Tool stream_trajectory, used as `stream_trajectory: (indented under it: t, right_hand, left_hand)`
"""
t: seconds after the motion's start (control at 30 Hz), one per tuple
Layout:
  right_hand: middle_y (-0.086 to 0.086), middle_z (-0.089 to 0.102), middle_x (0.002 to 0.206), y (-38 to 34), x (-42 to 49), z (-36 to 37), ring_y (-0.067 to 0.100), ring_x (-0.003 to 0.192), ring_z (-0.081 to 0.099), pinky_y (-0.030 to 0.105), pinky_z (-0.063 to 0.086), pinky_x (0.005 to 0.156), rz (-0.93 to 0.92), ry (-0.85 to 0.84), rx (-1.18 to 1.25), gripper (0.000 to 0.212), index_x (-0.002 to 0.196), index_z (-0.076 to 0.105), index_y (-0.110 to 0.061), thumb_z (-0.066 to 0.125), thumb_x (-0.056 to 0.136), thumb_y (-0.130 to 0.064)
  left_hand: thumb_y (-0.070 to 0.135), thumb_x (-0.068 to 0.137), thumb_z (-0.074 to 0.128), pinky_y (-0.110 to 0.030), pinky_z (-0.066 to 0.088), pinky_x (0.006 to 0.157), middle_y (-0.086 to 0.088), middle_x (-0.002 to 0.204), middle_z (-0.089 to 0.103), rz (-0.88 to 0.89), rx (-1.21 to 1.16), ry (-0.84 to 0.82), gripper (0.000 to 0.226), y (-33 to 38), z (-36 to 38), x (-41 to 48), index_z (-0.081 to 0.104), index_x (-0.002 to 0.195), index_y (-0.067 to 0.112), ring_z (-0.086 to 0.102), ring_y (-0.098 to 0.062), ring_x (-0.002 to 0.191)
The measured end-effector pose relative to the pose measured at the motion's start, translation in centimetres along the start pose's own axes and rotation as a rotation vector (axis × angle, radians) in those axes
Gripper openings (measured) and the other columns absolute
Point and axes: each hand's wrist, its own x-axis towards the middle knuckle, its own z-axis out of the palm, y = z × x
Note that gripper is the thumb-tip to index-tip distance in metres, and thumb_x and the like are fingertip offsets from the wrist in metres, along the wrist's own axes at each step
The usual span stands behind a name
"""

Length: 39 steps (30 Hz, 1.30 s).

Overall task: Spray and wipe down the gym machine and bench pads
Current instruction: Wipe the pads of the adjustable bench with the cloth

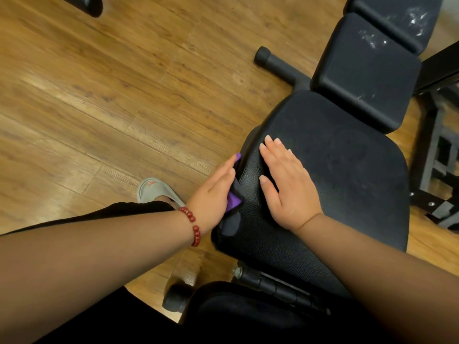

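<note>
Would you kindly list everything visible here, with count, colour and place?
large pad: one, black, under the right hand
middle pad: one, black, white-streaked, beyond it
far pad: one, black, white-streaked, top edge
cloth: one, purple and black, against the large pad's left side
frame tube: one, black, left of middle pad
floor: one, brown wood
slipper: one, grey, on the floor
bracelet: one, red beads, left wrist
left hand: one, presses the cloth
right hand: one, flat on the large pad

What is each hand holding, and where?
Left hand presses the middle of a purple-and-black cloth against the black padded seat's side; right hand lies flat on top, gripping nothing.
</note>
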Motion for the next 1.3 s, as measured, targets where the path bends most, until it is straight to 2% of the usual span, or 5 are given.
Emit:
stream_trajectory:
  t: [0.23,0.47,0.73,1.17,1.3]
  right_hand:
    - [0.008,0.023,0.158,0.0,0.0,0.0,0.013,0.146,0.012,0.023,0.002,0.121,0.055,0.003,0.047,0.061,0.150,0.031,-0.004,0.038,0.096,-0.032]
    - [0.001,0.027,0.153,0.7,0.2,-0.7,0.006,0.143,0.018,0.015,0.006,0.119,0.077,0.004,0.171,0.059,0.147,0.037,-0.004,0.040,0.094,-0.031]
    - [0.011,0.039,0.153,3.7,3.1,-1.6,0.027,0.142,0.035,0.037,0.027,0.115,0.027,-0.030,0.017,0.060,0.144,0.044,-0.005,0.039,0.094,-0.037]
    - [0.008,0.040,0.152,4.2,2.9,-0.9,0.020,0.143,0.032,0.031,0.023,0.115,0.014,0.014,0.035,0.057,0.144,0.045,-0.007,0.041,0.095,-0.034]
    - [0.007,0.039,0.153,4.1,2.9,-1.0,0.019,0.143,0.031,0.028,0.021,0.115,0.025,0.005,0.049,0.056,0.144,0.045,-0.008,0.041,0.095,-0.035]
  left_hand:
    - [0.023,0.107,0.033,-0.016,0.015,0.116,0.003,0.155,0.034,0.034,0.204,0.001,0.042,3.9,1.1,4.7,0.038,0.148,0.018,0.028,-0.003,0.141]
    - [0.020,0.106,0.030,0.008,-0.001,0.098,0.001,0.161,0.016,0.171,0.520,0.009,0.049,3.0,1.6,2.0,0.020,0.153,0.013,0.009,0.007,0.136]
    - [0.022,0.106,0.030,0.003,-0.001,0.101,-0.002,0.162,0.015,0.153,0.583,-0.022,0.049,5.3,2.3,6.0,0.021,0.153,0.011,0.011,-0.007,0.147]
    - [0.024,0.106,0.030,-0.007,0.001,0.107,-0.004,0.163,0.014,0.166,0.678,0.005,0.051,5.4,2.7,6.8,0.019,0.154,0.011,0.010,-0.009,0.148]
    - [0.020,0.105,0.035,0.003,0.001,0.104,-0.003,0.161,0.018,0.254,0.608,0.019,0.050,3.8,2.2,4.7,0.022,0.153,0.011,0.012,0.002,0.140]
